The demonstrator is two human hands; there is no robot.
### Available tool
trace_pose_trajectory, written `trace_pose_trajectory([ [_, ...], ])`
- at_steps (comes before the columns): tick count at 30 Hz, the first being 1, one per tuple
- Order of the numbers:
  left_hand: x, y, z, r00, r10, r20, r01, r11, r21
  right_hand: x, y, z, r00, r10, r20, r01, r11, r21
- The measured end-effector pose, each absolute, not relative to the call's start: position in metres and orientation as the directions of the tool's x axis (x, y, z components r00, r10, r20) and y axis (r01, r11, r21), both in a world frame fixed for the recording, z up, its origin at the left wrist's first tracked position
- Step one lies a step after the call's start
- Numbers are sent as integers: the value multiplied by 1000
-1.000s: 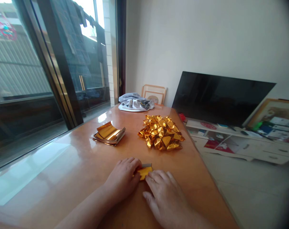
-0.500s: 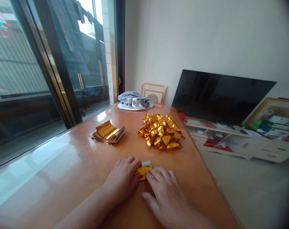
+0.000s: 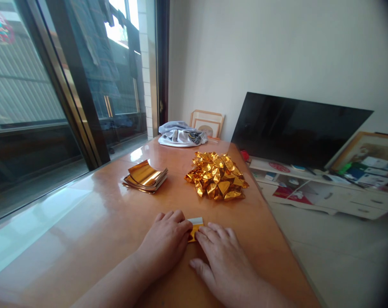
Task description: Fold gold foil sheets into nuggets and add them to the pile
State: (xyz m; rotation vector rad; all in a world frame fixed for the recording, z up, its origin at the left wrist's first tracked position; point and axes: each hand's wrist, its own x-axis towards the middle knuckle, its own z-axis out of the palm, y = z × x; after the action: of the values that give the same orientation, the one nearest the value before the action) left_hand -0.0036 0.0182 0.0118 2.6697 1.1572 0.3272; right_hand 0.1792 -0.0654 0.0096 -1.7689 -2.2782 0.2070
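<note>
Since 1 s ago both hands have closed in over the foil — less gold shows, and its white upper edge now stands clear above the fingers. Left hand (image 3: 165, 241) lies palm down, fingers curled, pressing the foil piece (image 3: 194, 228) flat on the table (image 3: 117, 222); right hand (image 3: 221, 254) lies flat, fingers spread a little, tips on the foil's right side. Neither hand grips it; both pin it.

Risks, as judged: foil is slick and springy — uneven pressure could let it slide and skew the crease. A hard pinch may tear it. Pile (image 3: 217, 176) and stack (image 3: 145, 177) sit well apart, so unlikely to be knocked.
</note>
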Motion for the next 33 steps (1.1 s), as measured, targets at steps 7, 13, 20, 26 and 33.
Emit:
trace_pose_trajectory([
  [7, -4, 17, 10, 662, 737, 136, 688, -669, 282, 181, -65, 5, -223, 971, 83, 940, 237, -246],
  [13, -5, 18, 8, 664, 733, 147, 679, -674, 290, 181, -65, 6, -216, 975, 50, 942, 221, -252],
  [20, -5, 19, 7, 668, 730, 144, 677, -677, 289, 181, -65, 5, -213, 977, 28, 943, 213, -255],
  [26, -5, 18, 10, 670, 730, 134, 675, -674, 300, 182, -64, 5, -220, 975, 38, 946, 222, -235],
  [33, -11, 27, 9, 640, 763, 98, 663, -611, 433, 179, -63, 12, -236, 969, 76, 941, 247, -233],
])
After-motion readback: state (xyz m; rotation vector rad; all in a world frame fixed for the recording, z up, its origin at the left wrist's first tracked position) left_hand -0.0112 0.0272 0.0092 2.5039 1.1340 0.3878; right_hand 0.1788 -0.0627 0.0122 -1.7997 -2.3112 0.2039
